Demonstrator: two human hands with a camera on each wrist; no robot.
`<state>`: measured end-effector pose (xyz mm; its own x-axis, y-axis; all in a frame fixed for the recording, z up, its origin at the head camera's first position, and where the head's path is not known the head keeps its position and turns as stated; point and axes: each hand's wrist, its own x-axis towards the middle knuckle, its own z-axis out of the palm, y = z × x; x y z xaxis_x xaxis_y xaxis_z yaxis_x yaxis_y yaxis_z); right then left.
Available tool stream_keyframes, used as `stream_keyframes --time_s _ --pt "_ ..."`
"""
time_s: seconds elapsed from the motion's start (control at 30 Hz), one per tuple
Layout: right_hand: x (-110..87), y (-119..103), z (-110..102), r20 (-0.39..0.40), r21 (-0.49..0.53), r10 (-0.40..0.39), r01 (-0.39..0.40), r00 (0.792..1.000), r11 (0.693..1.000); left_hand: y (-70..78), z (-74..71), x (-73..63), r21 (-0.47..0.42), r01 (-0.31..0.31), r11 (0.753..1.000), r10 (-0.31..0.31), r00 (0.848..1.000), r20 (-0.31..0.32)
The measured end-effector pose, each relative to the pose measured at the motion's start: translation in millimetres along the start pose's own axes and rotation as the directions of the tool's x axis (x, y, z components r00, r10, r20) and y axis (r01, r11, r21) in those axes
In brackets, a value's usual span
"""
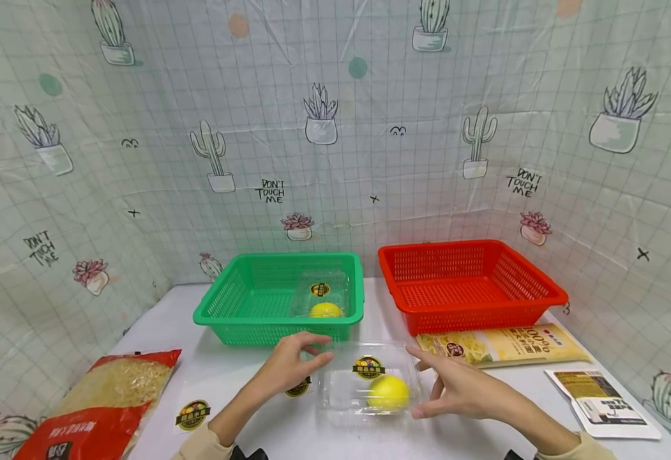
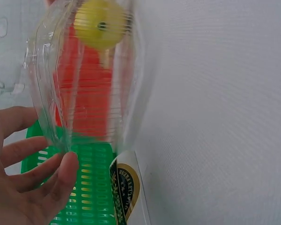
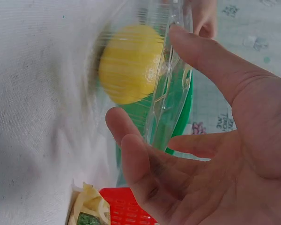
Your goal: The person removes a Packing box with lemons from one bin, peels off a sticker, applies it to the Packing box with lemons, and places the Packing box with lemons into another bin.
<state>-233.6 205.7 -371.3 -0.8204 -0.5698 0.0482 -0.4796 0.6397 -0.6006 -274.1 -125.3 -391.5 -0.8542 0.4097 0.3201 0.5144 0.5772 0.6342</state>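
Observation:
A clear plastic clamshell box (image 1: 343, 386) with a black and gold label on its lid lies between my two hands. Inside it is a round yellow fruit (image 1: 389, 391), like a lemon, seen through the ribbed plastic in both wrist views. At the left end, my left hand (image 1: 289, 364) holds the box's edge between thumb and fingers. The right hand (image 1: 464, 386) grips the other end, its thumb (image 3: 196, 49) on the rim and its fingers curled along the side. Whether the box touches the table is hard to tell.
Behind stands a green basket (image 1: 237, 328) holding another labelled clear box (image 1: 335, 284) with yellow fruit. A red basket (image 1: 484, 314) is at back right, a yellow noodle packet (image 1: 519, 345) before it and a pouch (image 1: 599, 406) nearer. A red bag (image 1: 90, 409) and label stickers (image 1: 193, 415) lie left.

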Motion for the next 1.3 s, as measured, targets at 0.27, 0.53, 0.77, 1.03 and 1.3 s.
stream_keyframes --time_s 0.27,0.53,0.77,1.03,1.3 --pt "2.2 -2.2 -3.1 0.005 -0.028 0.001 -0.001 1.0 1.0 1.9 -4.4 4.7 -0.083 0.067 0.994 -0.063 0.997 0.055" --pt "3.6 -4.8 -8.0 0.0 -0.038 -0.004 0.004 1.0 0.999 7.4 -12.6 8.8 -0.121 0.101 0.987 -0.091 0.992 0.082" --pt "-1.6 -11.6 -19.7 0.004 0.004 -0.054 0.054 0.999 0.999 11.3 -24.3 9.0 -0.207 0.131 0.969 -0.113 0.989 0.099" --pt "-2.3 -25.2 -35.2 -0.002 0.067 -0.069 0.069 0.998 0.995 21.5 -47.9 9.5 -0.328 0.224 0.918 -0.174 0.969 0.176" --pt "7.8 -33.0 -46.5 -0.04 0.057 -0.097 0.099 0.995 0.993 28.6 -64.5 6.2 -0.427 0.232 0.874 -0.145 0.963 0.226"
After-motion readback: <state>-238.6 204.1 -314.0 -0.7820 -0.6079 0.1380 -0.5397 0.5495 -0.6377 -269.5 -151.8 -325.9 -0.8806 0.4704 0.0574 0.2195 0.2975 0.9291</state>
